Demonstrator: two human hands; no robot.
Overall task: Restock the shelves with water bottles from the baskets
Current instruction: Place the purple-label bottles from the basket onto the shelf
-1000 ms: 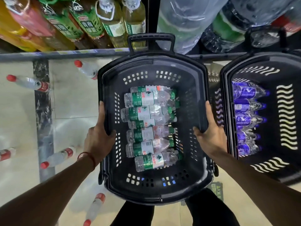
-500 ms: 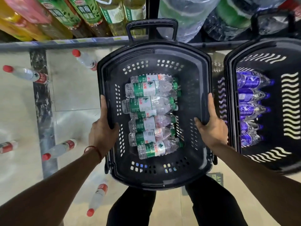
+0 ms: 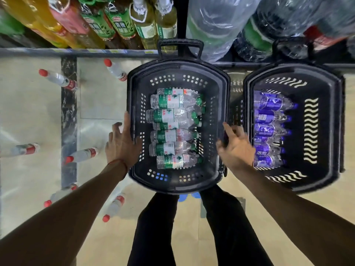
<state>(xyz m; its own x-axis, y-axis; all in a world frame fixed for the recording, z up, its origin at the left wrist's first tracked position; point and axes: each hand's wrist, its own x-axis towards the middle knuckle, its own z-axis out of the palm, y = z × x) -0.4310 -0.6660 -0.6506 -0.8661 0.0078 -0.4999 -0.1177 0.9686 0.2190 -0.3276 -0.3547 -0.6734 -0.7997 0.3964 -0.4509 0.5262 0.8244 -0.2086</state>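
Black basket (image 3: 134,104), green-label water bottles (image 3: 169,120) lying inside, sits between both sets of fingers. Left hand (image 3: 123,144): fingers spread, touching rim. Right hand (image 3: 237,150): splayed, blurred, holding nothing. Advised: reach inward, grasp topmost bottle mid-label.

Two baskets sit side by side in front of the shelf edge (image 3: 76,51), the middle basket (image 3: 177,66) straight ahead of the person and the right basket (image 3: 334,131) just beside it, with a narrow gap between. A stack of bottles (image 3: 171,120) lies sideways in the middle basket, caps to the right. A second row of bottles (image 3: 269,129) lies along the right basket's left wall. Behind them the shelf carries drink bottles (image 3: 119,22) on the left and large jugs (image 3: 217,22) on the right. Loose bottles (image 3: 57,79) are scattered on the floor (image 3: 28,112) left of the middle basket. The left hand (image 3: 123,144) is at that basket's left rim, the right hand (image 3: 236,148) at its right rim.
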